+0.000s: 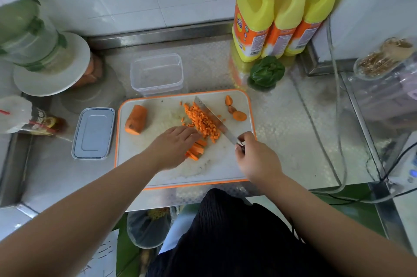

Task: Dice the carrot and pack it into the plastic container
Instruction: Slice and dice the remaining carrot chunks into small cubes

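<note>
Dicing carrot sticks
Left hand [173, 144] pins sticks [195, 150]; right hand [255, 157] grips knife [215, 120]; fingertips near the blade risk a cut.

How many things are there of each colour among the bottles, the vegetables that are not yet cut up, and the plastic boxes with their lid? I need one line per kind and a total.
Yellow detergent bottles: 3
Green leafy vegetable: 1
Uncut orange carrot chunk: 1
Clear plastic container: 1
Grey container lid: 1
Total: 7
</note>
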### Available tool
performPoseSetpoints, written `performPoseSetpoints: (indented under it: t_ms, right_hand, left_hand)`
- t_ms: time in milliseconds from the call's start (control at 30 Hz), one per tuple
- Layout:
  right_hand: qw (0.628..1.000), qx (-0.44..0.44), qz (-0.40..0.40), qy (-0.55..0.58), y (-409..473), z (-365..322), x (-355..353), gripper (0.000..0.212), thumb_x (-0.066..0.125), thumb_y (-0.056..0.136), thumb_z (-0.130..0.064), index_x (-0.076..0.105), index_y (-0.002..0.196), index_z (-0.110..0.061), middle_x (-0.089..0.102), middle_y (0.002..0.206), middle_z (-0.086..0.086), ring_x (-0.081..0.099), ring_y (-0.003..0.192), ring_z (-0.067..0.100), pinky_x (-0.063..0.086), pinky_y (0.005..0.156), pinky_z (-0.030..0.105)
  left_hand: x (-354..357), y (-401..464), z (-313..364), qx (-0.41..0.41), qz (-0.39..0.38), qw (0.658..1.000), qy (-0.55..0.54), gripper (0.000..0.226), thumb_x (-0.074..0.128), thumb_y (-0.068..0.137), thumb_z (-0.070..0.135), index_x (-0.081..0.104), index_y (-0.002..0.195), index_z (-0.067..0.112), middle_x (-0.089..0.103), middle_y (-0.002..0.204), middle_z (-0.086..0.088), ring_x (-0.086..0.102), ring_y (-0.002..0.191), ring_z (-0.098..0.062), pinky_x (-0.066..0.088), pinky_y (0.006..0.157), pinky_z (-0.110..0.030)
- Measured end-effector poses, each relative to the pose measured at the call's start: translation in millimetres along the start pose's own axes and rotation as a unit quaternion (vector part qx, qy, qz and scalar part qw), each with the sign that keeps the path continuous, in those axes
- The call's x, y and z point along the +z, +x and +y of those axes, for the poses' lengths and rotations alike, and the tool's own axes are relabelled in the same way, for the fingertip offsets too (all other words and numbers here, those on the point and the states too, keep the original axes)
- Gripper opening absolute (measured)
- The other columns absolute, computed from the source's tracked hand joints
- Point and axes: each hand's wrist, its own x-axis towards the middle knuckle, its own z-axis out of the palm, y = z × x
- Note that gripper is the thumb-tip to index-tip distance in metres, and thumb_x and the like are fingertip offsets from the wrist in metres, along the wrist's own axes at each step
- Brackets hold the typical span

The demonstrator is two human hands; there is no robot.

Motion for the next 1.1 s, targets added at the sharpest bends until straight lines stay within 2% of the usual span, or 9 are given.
performPoseSetpoints:
  t_ms: [167, 267, 367, 467, 567, 733, 800, 900, 1100]
  right_hand:
    - [1.000, 0.004, -0.010, 0.010, -3, 0, -1, 0.024, 0.043, 0.098, -0.029, 0.047, 0.118, -0.017, 0.068, 0.091, 0.003, 0.064, 0.083, 0.028, 0.041, 0.061, 0.033]
    - [1.000, 0.004, -0.020, 0.018, -3, -2, 1, 0.024, 0.044, 0.098, -0.030, 0.047, 0.118, -0.018, 0.068, 0.089, 0.002, 0.064, 0.082, 0.028, 0.044, 0.062, 0.034]
    - [0.999, 0.009, -0.038, 0.029, -2, -4, 5, 0.023, 0.044, 0.097, -0.031, 0.046, 0.117, -0.019, 0.068, 0.088, 0.001, 0.063, 0.081, 0.027, 0.045, 0.063, 0.035]
    - [0.997, 0.013, -0.056, 0.041, -1, -8, 9, 0.023, 0.043, 0.097, -0.032, 0.046, 0.117, -0.020, 0.068, 0.088, 0.000, 0.062, 0.082, 0.026, 0.044, 0.063, 0.034]
    - [0.996, 0.009, -0.074, 0.039, 0, -12, 10, 0.024, 0.043, 0.097, -0.033, 0.046, 0.117, -0.021, 0.068, 0.091, 0.001, 0.062, 0.086, 0.026, 0.041, 0.063, 0.032]
    - [0.991, -0.013, -0.136, 0.007, 4, -21, 12, 0.022, 0.042, 0.096, -0.030, 0.048, 0.114, -0.019, 0.065, 0.092, 0.002, 0.059, 0.086, 0.026, 0.040, 0.063, 0.032]
    - [0.988, -0.016, -0.155, -0.013, 6, -23, 14, 0.020, 0.042, 0.096, -0.029, 0.050, 0.110, -0.019, 0.060, 0.086, 0.000, 0.055, 0.079, 0.024, 0.040, 0.062, 0.032]
    - [0.985, -0.024, -0.165, -0.039, 8, -23, 16, 0.018, 0.042, 0.096, -0.029, 0.050, 0.108, -0.017, 0.055, 0.083, 0.000, 0.051, 0.075, 0.024, 0.039, 0.062, 0.031]
    - [0.981, -0.036, -0.174, -0.073, 13, -21, 21, 0.017, 0.040, 0.097, -0.027, 0.049, 0.104, -0.015, 0.056, 0.080, 0.002, 0.057, 0.076, 0.026, 0.041, 0.060, 0.032]
  left_hand:
    - [-1, 10, 2, -0.011, -0.064, 0.998, 0.025, 0.057, 0.063, 0.086, 0.024, 0.048, 0.139, 0.011, 0.047, 0.143, -0.008, 0.048, 0.125, -0.029, 0.039, 0.105, -0.036]
    - [0, 7, 3, -0.042, -0.081, 0.996, -0.002, 0.053, 0.058, 0.092, 0.029, 0.043, 0.140, 0.014, 0.042, 0.143, -0.005, 0.044, 0.124, -0.025, 0.041, 0.100, -0.034]
    - [1, 1, 12, -0.104, -0.103, 0.989, -0.031, 0.053, 0.056, 0.094, 0.033, 0.038, 0.142, 0.016, 0.037, 0.142, -0.003, 0.042, 0.123, -0.023, 0.048, 0.090, -0.036]
    - [6, -6, 24, -0.202, -0.106, 0.970, -0.087, 0.053, 0.059, 0.093, 0.031, 0.040, 0.140, 0.015, 0.038, 0.138, -0.006, 0.041, 0.123, -0.026, 0.047, 0.094, -0.040]
    - [13, -11, 41, -0.329, -0.076, 0.928, -0.157, 0.051, 0.062, 0.090, 0.031, 0.043, 0.135, 0.013, 0.040, 0.133, -0.007, 0.041, 0.124, -0.029, 0.042, 0.099, -0.039]
    - [15, -15, 72, -0.504, 0.015, 0.808, -0.304, 0.048, 0.056, 0.091, 0.028, 0.040, 0.131, 0.007, 0.036, 0.132, -0.010, 0.038, 0.126, -0.033, 0.042, 0.094, -0.043]
    - [16, -16, 79, -0.516, 0.028, 0.798, -0.308, 0.049, 0.055, 0.093, 0.030, 0.037, 0.133, 0.008, 0.033, 0.133, -0.010, 0.040, 0.126, -0.035, 0.043, 0.094, -0.045]
    - [19, -23, 79, -0.498, 0.008, 0.808, -0.313, 0.066, 0.062, 0.092, 0.042, 0.029, 0.142, 0.013, 0.026, 0.140, -0.008, 0.046, 0.122, -0.036, 0.043, 0.095, -0.046]
    - [26, -42, 65, -0.457, 0.023, 0.805, -0.378, 0.068, 0.067, 0.091, 0.028, 0.031, 0.148, 0.023, 0.029, 0.144, -0.003, 0.058, 0.108, -0.030, 0.047, 0.095, -0.044]
